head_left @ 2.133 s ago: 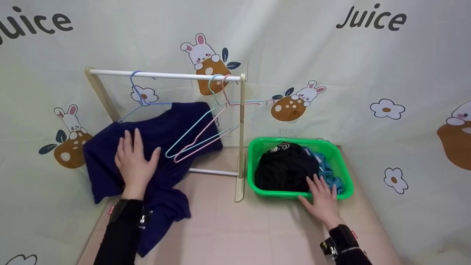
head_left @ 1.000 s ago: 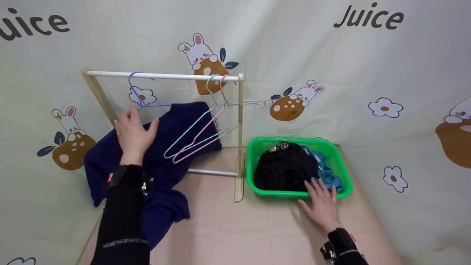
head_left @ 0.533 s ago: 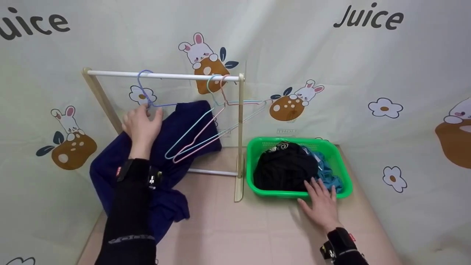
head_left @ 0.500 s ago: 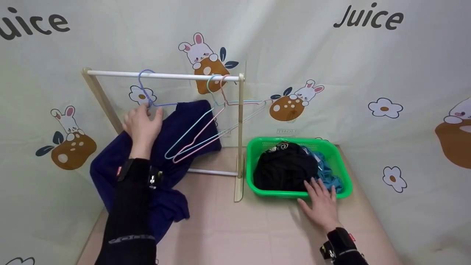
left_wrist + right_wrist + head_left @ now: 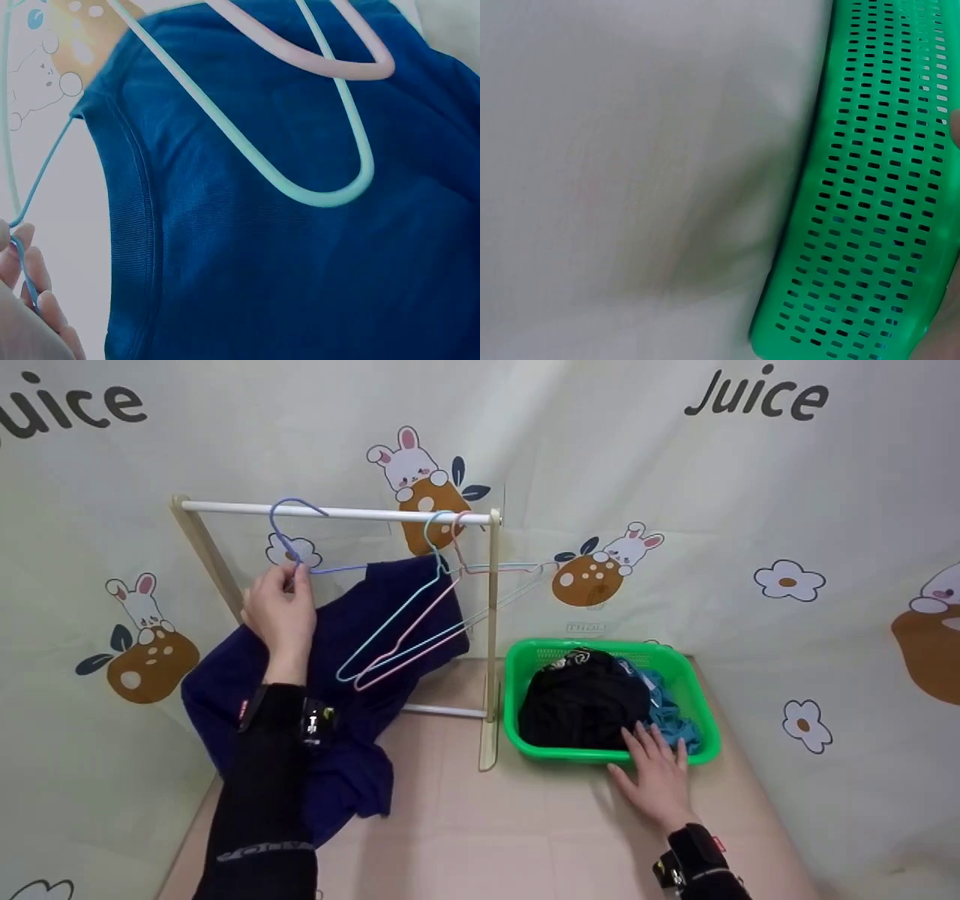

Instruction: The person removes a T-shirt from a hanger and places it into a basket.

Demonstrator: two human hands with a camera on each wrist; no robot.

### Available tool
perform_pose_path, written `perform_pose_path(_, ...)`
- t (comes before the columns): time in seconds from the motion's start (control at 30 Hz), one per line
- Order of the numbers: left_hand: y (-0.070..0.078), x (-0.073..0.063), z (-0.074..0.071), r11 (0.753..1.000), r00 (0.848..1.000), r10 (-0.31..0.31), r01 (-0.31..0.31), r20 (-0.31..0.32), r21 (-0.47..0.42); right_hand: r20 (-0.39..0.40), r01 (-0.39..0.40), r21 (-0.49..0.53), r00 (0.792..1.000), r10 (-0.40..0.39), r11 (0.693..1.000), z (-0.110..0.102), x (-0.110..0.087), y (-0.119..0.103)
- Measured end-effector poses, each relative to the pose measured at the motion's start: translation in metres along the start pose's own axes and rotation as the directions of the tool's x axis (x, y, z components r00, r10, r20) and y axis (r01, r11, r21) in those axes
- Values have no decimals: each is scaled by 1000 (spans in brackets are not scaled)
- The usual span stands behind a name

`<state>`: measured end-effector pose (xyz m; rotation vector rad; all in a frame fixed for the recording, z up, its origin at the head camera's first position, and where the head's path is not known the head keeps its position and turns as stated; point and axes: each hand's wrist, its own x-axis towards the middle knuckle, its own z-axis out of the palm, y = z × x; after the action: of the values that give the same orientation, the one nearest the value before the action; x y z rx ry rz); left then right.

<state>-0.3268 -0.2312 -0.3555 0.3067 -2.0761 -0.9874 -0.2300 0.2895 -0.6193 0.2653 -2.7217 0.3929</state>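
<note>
My left hand [image 5: 281,611] pinches the blue hanger [image 5: 276,521] just below its hook, between thumb and fingers. The hook arches over the white rail of the clothes rack [image 5: 360,514]; whether it touches is unclear. From this hanger droops a navy T-shirt [image 5: 352,630], its ribbed neckline showing at the left in the left wrist view. Part of the shirt is hidden behind my left forearm. My right hand [image 5: 660,780] rests, fingers spread and fairly straight, on the front rim of a green basket [image 5: 570,754]. Inside lie a black garment [image 5: 581,705] and a teal one [image 5: 679,727].
A mint hanger [image 5: 386,622] and a pink hanger [image 5: 409,637] hang at the rail's right end, in front of the shirt. The rack's wooden post [image 5: 493,622] stands left of the basket. A printed curtain [image 5: 750,495] surrounds the beige table [image 5: 480,840].
My left hand has moved up from the shirt's front to the blue hanger's neck and taken hold. The hook has risen slightly and the shirt has shifted right. My right hand has stayed put.
</note>
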Motion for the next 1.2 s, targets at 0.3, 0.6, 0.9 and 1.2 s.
perform_pose_path(0.3, -25, -20, 6, 1000, 1000, 14, -14, 1, -4, -3, 5, 6, 1000, -5, 1000, 3, 4, 4)
perform_pose_path(0.6, -62, -51, 14, 1000, 1000, -11, 11, 24, -28, -5, 3, -1, 1000, -3, 1000, 4, 5, 4)
perform_pose_path(0.9, -88, -78, 23, 997, 997, -68, 69, 30, -41, -27, 3, 7, 1000, -3, 1000, 3, 4, 3)
perform_pose_path(1.2, -106, -104, 27, 994, 998, -64, 64, 0, -87, -23, 3, 5, 1000, -3, 1000, 4, 4, 2)
